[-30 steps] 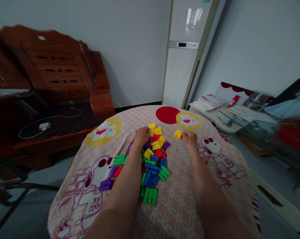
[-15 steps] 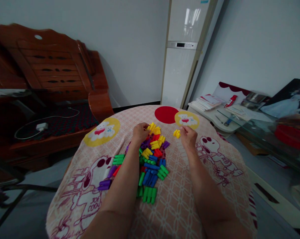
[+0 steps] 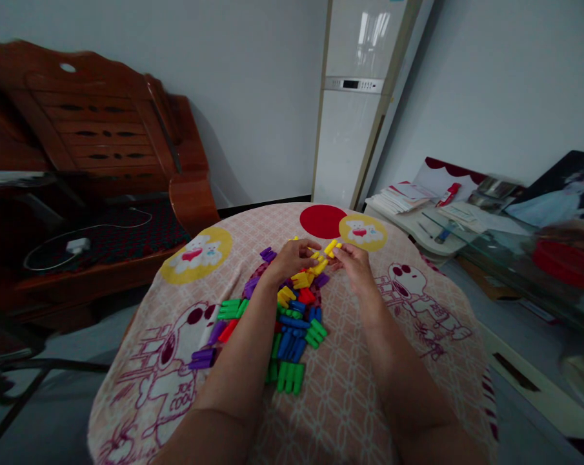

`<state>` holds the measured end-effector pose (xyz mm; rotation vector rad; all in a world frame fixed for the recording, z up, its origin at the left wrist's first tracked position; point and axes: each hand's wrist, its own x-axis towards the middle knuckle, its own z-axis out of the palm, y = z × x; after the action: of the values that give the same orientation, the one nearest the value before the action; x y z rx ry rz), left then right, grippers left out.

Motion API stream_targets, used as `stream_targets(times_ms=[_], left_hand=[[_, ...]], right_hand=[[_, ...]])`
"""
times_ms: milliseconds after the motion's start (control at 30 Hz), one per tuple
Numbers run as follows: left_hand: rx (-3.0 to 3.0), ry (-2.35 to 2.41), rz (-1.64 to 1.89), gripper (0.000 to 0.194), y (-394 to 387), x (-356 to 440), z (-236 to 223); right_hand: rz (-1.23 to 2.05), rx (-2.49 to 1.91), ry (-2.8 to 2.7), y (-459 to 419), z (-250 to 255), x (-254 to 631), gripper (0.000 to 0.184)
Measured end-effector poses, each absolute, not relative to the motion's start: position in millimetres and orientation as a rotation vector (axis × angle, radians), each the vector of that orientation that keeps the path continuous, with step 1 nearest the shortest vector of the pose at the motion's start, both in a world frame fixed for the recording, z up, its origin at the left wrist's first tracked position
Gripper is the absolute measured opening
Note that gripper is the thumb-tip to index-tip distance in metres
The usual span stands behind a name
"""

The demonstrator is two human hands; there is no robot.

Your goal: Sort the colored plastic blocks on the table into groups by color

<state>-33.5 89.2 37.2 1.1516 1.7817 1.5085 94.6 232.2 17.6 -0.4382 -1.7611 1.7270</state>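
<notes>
My left hand is over the far end of a pile of plastic building blocks, its fingers curled round a yellow building block that they partly hide. Just to the right, my right hand pinches another yellow building block between thumb and fingertips, tilted and close to the left fingertips. Whether the two held blocks touch, I cannot tell. Beneath the hands lie more yellow blocks, a red block, blue blocks and green blocks. My left forearm covers part of the pile.
The blocks lie on a round table with a patterned pink cloth. Purple blocks are at the pile's left edge. A wooden bench stands left, a tall white cabinet unit behind, and a glass shelf with papers to the right.
My right hand has moved left with its yellow block, close to my left hand. My left hand has shifted slightly right, uncovering purple blocks behind it.
</notes>
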Motion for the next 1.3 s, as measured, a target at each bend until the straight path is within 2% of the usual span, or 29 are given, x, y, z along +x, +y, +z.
stream_targets(times_ms=[200,433,533,633,733,833,1000,1133,1300], left_hand=[[0.999,1.804,1.738,0.046,86.4,-42.0,34.1],[0.884,1.784,1.781,0.042,88.6,-43.7,30.3],[0.973,1.810,1.720,0.039,89.2,-44.2,30.3],[1.112,1.894,1.610,0.040,92.7,-41.4,30.4],[1.223,1.929,1.533,0.041,98.7,-35.9,30.0],[1.251,1.945,1.532,0.043,102.3,-35.1,28.1],[1.075,2.247,1.588,0.038,95.8,-52.2,20.8],[0.975,2.386,1.579,0.034,88.7,-62.0,17.2],[0.963,2.427,1.546,0.034,86.5,-61.4,17.5]], right_hand=[[1.385,-0.709,-1.574,270.1,15.9,108.9,0.034],[1.430,-0.660,-2.131,246.6,3.4,102.3,0.018],[1.368,-0.584,-2.166,239.7,5.0,98.7,0.027],[1.499,-0.450,-2.084,238.7,10.9,99.9,0.037],[1.634,-0.327,-2.080,235.9,15.6,100.4,0.040],[1.651,-0.388,-2.032,240.5,16.5,101.1,0.039],[1.251,-0.751,-1.739,279.8,6.3,115.7,0.039],[0.964,-0.914,-1.801,304.1,-10.8,125.7,0.035],[0.804,-1.013,-1.919,303.9,-25.0,120.2,0.030]])
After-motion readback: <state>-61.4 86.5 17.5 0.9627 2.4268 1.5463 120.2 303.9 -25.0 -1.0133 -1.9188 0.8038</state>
